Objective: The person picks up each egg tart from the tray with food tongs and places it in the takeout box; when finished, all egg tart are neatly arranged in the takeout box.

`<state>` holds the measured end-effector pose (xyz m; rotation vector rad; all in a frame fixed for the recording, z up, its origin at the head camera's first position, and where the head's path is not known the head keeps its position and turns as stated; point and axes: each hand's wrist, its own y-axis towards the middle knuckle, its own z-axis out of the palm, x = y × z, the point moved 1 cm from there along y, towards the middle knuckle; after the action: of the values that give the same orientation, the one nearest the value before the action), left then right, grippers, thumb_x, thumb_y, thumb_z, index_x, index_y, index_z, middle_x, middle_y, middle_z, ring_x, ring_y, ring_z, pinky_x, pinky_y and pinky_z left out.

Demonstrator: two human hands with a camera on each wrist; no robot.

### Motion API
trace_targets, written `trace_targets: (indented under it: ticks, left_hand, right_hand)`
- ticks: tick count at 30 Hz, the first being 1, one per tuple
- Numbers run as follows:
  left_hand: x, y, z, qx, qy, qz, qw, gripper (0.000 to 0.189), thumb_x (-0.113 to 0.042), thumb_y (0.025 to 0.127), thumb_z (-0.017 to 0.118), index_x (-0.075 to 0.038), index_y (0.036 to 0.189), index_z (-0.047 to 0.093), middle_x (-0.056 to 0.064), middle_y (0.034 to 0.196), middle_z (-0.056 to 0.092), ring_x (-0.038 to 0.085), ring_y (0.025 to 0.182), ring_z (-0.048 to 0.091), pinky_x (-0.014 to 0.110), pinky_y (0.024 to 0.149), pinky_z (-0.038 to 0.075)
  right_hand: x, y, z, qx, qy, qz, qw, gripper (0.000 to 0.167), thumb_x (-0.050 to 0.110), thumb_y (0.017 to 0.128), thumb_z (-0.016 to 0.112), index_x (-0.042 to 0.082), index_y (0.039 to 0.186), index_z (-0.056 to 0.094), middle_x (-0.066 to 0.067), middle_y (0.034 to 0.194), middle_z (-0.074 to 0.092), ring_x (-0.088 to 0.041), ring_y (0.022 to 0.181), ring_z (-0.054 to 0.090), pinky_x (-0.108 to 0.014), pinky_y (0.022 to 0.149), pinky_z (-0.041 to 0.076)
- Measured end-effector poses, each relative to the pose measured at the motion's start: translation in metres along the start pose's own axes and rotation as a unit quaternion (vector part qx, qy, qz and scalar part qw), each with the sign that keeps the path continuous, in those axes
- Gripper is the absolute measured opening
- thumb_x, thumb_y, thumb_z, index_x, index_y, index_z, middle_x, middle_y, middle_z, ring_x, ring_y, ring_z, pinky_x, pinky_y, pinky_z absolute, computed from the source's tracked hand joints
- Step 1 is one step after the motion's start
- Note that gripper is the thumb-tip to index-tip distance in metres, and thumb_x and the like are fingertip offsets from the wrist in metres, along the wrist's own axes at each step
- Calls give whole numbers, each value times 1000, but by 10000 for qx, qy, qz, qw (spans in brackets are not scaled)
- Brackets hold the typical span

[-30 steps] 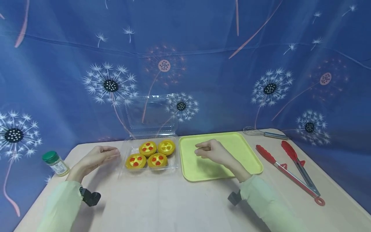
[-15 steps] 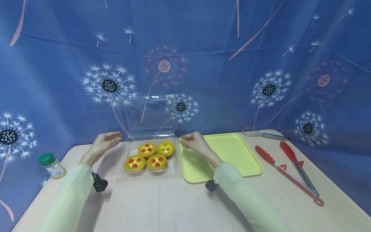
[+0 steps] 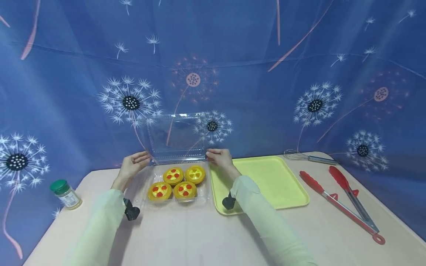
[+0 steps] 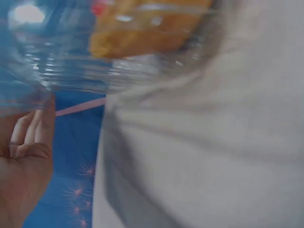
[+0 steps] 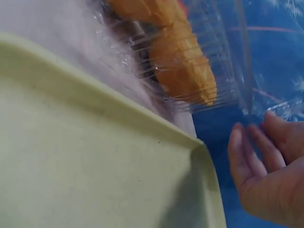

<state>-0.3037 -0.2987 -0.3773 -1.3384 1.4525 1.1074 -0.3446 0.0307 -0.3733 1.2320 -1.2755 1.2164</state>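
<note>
A hinged clear plastic container [image 3: 203,189] stands at the middle back of the table, its lid [image 3: 176,138] raised against the blue cloth. Inside sit several yellow tarts [image 3: 173,176], most with red spots on top. My left hand [image 3: 132,166] is at the lid's lower left edge, its fingers extended; in the left wrist view the fingertips overlap the clear plastic. On the other side, my right hand [image 3: 221,159] has its fingertips at the lid's lower right corner. The right wrist view shows that hand's thumb and fingers [image 5: 237,147] spread slightly apart beside the plastic edge.
A yellow tray [image 3: 266,181] lies right of the container, under my right forearm. Farther right are red-tipped tongs [image 3: 349,218] and a whisk [image 3: 309,157]. A green-capped jar [image 3: 66,194] stands at the far left. The patterned cloth [image 3: 253,92] hangs behind the table.
My right hand has moved left from over the tray to the lid's right corner. My left hand has moved right and forward to the lid's left edge. The tarts stay in place.
</note>
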Motion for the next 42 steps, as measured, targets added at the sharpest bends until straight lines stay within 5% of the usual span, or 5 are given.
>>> trace_targets:
  ticks: [5,20,24,33,42]
  left_hand:
    - [9,4,3,-127,-270,-104,9995,51,-3,98,56,7,145,38,24,140,45,-6,101,62,26,99,51]
    - [12,11,1,-245,-409,-102,9988,42,-1,98,55,14,135,46,3,113,71,-3,89,66,27,92,56]
    - [15,8,-2,76,-755,-203,9969,42,-2,101,47,14,140,40,17,128,62,-1,94,66,25,95,54]
    - [17,3,-8,800,-2631,-537,9599,48,-17,108,31,14,145,29,16,125,64,14,108,65,27,104,48]
    - [17,0,-6,182,-894,-1009,9907,60,-32,102,52,3,148,32,5,141,53,8,118,57,25,102,49]
  right_hand:
    - [-6,5,0,118,466,147,9987,27,3,91,67,-4,116,68,-20,109,70,-21,79,73,-34,76,62]
    - [-9,17,-11,1143,426,414,9917,30,1,95,58,-6,124,62,-24,119,65,-20,90,72,-17,66,58]
    - [-10,19,-15,1548,602,673,9838,32,7,99,52,-8,127,58,-23,121,65,-21,96,71,-20,75,60]
    - [-6,17,-11,1291,723,986,9841,32,11,96,59,-9,122,61,-23,105,71,-18,82,72,-22,74,61]
    - [-7,11,-8,1012,736,763,9892,32,-4,90,63,-12,121,61,-10,85,74,-6,62,65,-15,57,57]
